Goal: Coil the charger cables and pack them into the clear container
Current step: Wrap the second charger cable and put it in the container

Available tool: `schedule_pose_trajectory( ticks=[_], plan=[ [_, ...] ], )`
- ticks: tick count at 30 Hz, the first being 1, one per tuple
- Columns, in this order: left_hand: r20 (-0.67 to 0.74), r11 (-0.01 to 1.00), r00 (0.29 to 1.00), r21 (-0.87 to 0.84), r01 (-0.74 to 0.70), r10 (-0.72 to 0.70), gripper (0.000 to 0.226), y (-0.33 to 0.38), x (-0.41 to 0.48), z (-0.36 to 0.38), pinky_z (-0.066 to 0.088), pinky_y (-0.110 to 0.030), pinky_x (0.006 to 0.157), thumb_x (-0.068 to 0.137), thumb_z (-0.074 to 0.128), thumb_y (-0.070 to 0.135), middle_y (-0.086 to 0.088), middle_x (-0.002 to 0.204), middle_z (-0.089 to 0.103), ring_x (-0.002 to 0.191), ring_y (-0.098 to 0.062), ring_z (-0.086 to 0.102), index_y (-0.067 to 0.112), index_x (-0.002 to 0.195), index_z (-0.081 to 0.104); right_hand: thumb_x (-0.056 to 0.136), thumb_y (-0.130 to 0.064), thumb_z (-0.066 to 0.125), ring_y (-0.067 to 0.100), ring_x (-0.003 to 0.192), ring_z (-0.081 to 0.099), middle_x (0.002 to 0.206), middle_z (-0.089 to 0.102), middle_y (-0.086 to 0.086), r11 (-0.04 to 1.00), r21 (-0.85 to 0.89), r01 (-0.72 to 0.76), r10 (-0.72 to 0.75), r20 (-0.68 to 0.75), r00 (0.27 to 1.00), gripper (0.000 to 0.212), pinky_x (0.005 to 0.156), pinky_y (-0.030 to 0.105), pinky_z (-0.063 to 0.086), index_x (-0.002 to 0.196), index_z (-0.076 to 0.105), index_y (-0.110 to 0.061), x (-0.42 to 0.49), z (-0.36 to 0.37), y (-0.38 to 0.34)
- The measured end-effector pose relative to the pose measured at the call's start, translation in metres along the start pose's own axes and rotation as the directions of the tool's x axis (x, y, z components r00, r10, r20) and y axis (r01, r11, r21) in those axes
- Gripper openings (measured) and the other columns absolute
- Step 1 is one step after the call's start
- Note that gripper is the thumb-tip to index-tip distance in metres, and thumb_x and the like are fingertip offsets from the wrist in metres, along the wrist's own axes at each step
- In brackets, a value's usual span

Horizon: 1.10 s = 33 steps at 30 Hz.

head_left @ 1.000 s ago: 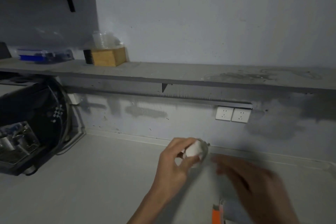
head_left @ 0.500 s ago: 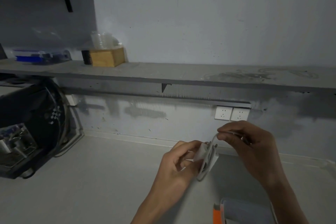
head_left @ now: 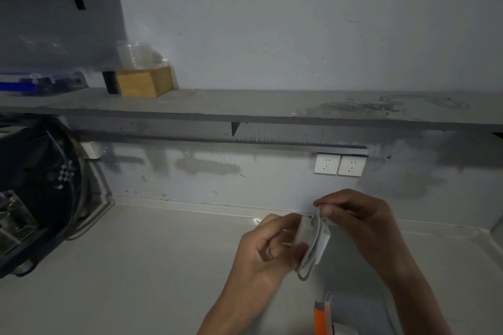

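Note:
My left hand (head_left: 268,249) grips a white charger block (head_left: 306,234) above the pale counter, with loops of its white cable (head_left: 313,255) wound over the block. My right hand (head_left: 356,221) pinches the cable's top end just above the block, fingers closed on it. A loop hangs below my left hand. At the bottom edge, under my right forearm, the clear container (head_left: 353,313) shows partly, with an orange clip (head_left: 321,318) on its left side. Its contents are hidden.
A black coffee machine (head_left: 35,193) stands at the left of the counter (head_left: 136,266). Two white wall sockets (head_left: 340,164) sit under a long grey shelf (head_left: 272,106), which carries a wooden box (head_left: 145,81) and clear plastic cups (head_left: 136,53).
My right hand came in from the lower right, took hold of the cable, and has wound it over the block. The block and cable loops now sit tighter between both hands.

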<state>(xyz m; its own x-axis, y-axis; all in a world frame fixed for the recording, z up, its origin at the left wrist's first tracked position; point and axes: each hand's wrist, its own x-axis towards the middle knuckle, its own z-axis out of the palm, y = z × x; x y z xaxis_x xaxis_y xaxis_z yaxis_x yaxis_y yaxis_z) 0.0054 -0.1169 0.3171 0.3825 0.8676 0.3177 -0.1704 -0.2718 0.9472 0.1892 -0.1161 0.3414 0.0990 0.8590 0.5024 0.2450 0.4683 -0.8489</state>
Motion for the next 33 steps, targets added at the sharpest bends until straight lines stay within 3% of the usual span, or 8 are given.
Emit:
schedule_pose_trajectory(
  ticks=[5,9,14,17,20,24,28,33],
  plan=[
    [0.041,1.000,0.999,0.004,0.011,-0.011,0.036,-0.007,0.010,-0.003,0.048,-0.023,0.074,0.076,0.064,0.003,0.023,0.074,0.058,0.073,0.002,0.058,0.006,0.112,0.070,0.076,-0.022,0.063,0.006,0.046,0.036,0.059,0.057,0.003,0.946,0.207,-0.250,0.237,0.087,0.968,0.014,0.044,0.017,0.029,0.075,0.077,-0.019,-0.005,0.013,0.033],
    [0.028,0.987,0.996,-0.133,0.085,-0.082,0.035,-0.023,0.018,0.000,0.052,-0.023,0.080,0.076,0.067,0.008,-0.013,0.097,0.069,0.093,-0.017,0.067,0.012,0.110,0.073,0.078,-0.031,0.067,0.015,0.053,0.040,0.058,0.058,0.002,0.905,0.285,-0.317,0.335,-0.013,0.942,0.015,0.053,0.022,0.029,0.080,0.078,-0.022,-0.016,0.028,0.048],
    [-0.013,0.796,0.943,-0.540,0.273,-0.332,0.034,-0.052,0.034,0.018,0.056,-0.025,0.068,0.066,0.059,0.001,-0.008,0.089,0.076,0.082,-0.022,0.069,0.014,0.091,0.080,0.086,-0.014,0.050,-0.002,0.041,0.039,0.043,0.049,-0.015,0.955,-0.062,-0.289,0.270,-0.209,0.940,0.032,0.046,0.013,0.031,0.069,0.064,-0.038,-0.040,0.051,0.068],
    [-0.026,0.638,0.874,-0.694,0.334,-0.486,0.036,-0.069,0.047,0.019,0.056,-0.036,0.070,0.084,0.049,0.003,-0.014,0.102,0.074,0.083,-0.028,0.069,0.016,0.104,0.075,0.094,-0.011,0.054,0.001,0.036,0.041,0.052,0.060,-0.006,0.904,-0.057,-0.423,0.409,-0.163,0.898,0.039,0.042,0.016,0.035,0.106,0.063,-0.047,-0.063,0.061,0.078],
    [-0.168,0.685,0.850,-0.677,0.269,-0.499,0.032,-0.080,0.058,0.007,0.062,-0.039,0.080,0.091,0.049,-0.005,-0.020,0.107,0.071,0.089,-0.025,0.074,0.000,0.118,0.064,0.094,-0.013,0.056,0.005,0.035,0.045,0.062,0.067,-0.002,0.860,-0.081,-0.504,0.501,-0.056,0.864,0.038,0.040,0.018,0.037,0.117,0.063,-0.042,-0.079,0.053,0.074],
    [-0.278,0.792,0.826,-0.537,0.290,-0.491,0.031,-0.091,0.064,-0.006,0.059,-0.042,0.087,0.091,0.053,-0.005,-0.015,0.101,0.073,0.082,-0.022,0.076,0.000,0.120,0.064,0.085,-0.037,0.055,-0.005,0.060,0.062,0.061,0.064,-0.031,0.853,-0.425,-0.302,0.369,0.084,0.925,0.045,0.067,0.006,0.046,0.101,0.042,-0.077,-0.088,0.027,0.057],
    [-0.388,0.932,0.851,-0.224,0.285,-0.353,0.031,-0.090,0.060,0.004,0.056,-0.038,0.092,0.086,0.065,0.000,0.004,0.097,0.077,0.094,-0.024,0.071,0.026,0.102,0.072,0.080,-0.046,0.047,-0.013,0.081,0.060,0.079,0.070,-0.024,0.724,-0.689,0.036,0.137,0.195,0.971,0.040,0.079,-0.011,0.029,0.119,0.056,-0.044,-0.081,0.010,0.042],
    [-0.289,0.972,0.928,-0.094,0.216,-0.234,0.027,-0.069,0.049,0.007,0.054,-0.012,0.071,0.080,0.072,0.008,-0.006,0.112,0.071,0.092,-0.007,0.071,0.030,0.094,0.075,0.089,-0.031,0.051,-0.003,0.085,0.064,0.091,0.073,-0.017,0.673,-0.692,0.261,-0.139,0.228,0.964,0.022,0.077,0.002,0.040,0.103,0.068,-0.032,-0.038,-0.020,0.010]
  ],
)
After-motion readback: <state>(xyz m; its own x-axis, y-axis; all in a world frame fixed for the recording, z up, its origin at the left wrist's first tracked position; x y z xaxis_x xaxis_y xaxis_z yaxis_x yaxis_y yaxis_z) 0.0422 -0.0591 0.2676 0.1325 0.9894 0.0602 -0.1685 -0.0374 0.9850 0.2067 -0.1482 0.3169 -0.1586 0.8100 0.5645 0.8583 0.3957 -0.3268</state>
